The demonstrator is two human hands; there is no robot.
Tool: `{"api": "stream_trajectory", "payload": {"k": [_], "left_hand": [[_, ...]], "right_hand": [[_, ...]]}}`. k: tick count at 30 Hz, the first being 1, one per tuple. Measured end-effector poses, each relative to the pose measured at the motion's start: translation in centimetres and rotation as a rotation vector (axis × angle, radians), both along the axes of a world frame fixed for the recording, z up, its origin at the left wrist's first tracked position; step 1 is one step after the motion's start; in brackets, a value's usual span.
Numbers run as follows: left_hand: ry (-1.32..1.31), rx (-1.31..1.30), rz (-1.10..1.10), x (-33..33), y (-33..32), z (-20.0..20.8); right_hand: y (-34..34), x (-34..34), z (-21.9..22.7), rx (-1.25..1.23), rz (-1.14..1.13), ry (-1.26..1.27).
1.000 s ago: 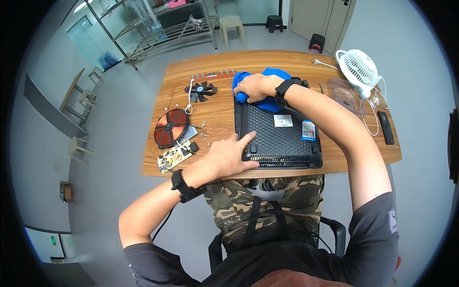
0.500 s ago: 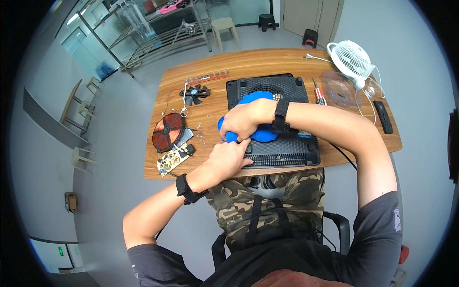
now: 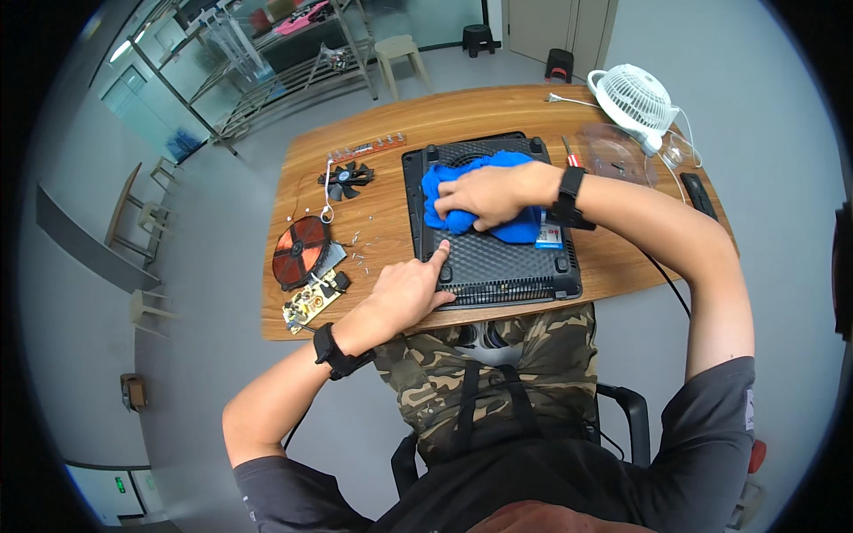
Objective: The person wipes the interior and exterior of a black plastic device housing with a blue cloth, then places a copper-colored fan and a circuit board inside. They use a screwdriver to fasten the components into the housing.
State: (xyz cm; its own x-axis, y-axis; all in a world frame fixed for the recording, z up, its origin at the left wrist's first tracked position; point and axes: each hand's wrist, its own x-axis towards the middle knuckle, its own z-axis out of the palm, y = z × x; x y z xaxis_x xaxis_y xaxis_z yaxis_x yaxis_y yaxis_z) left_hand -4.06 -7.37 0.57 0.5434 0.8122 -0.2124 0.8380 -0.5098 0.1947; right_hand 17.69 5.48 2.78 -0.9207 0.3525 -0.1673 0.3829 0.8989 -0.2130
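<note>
A black, vented induction cooker casing [image 3: 484, 266] lies with its footed underside up at the table's near edge. My right hand [image 3: 498, 195] is closed on a bunched blue cloth [image 3: 518, 229] and presses it against the casing's upper half. The cloth covers part of the round vent and borders a white-and-blue label. My left hand [image 3: 404, 293] holds the casing's near left corner, its index finger on the surface and its thumb by the front grille. Its remaining fingers are partly hidden. Both wrists wear black bands.
To the left lie a round copper coil [image 3: 300, 253], a circuit board [image 3: 313, 304], loose screws [image 3: 360, 258], a black fan [image 3: 346, 180] and an orange board strip [image 3: 366, 147]. To the right are a screwdriver [image 3: 573, 158], a clear plastic tray [image 3: 615, 153], a white fan [image 3: 636, 98] and a black bar [image 3: 698, 196].
My right hand has slid the cloth away from the casing's left edge, rightward and farther from me. My left hand has parted from it and stays at the corner. The view has shifted slightly.
</note>
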Motion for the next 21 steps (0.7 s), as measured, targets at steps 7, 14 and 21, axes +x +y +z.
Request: {"api": "stream_trajectory", "payload": {"k": [7, 14, 21], "left_hand": [[0.012, -0.021, 0.016, 0.2, 0.1, 0.1], [0.022, 0.041, -0.026, -0.1, 0.2, -0.6], [0.101, 0.047, -0.066, 1.0, 0.6, 1.0]], "right_hand": [[-6.0, 5.3, -0.2, -0.151, 0.13, 0.045], [-5.2, 10.7, 0.0, -0.008, -0.115, -0.01], [1.3, 14.8, -1.9, 0.085, -0.508, -0.072]]}}
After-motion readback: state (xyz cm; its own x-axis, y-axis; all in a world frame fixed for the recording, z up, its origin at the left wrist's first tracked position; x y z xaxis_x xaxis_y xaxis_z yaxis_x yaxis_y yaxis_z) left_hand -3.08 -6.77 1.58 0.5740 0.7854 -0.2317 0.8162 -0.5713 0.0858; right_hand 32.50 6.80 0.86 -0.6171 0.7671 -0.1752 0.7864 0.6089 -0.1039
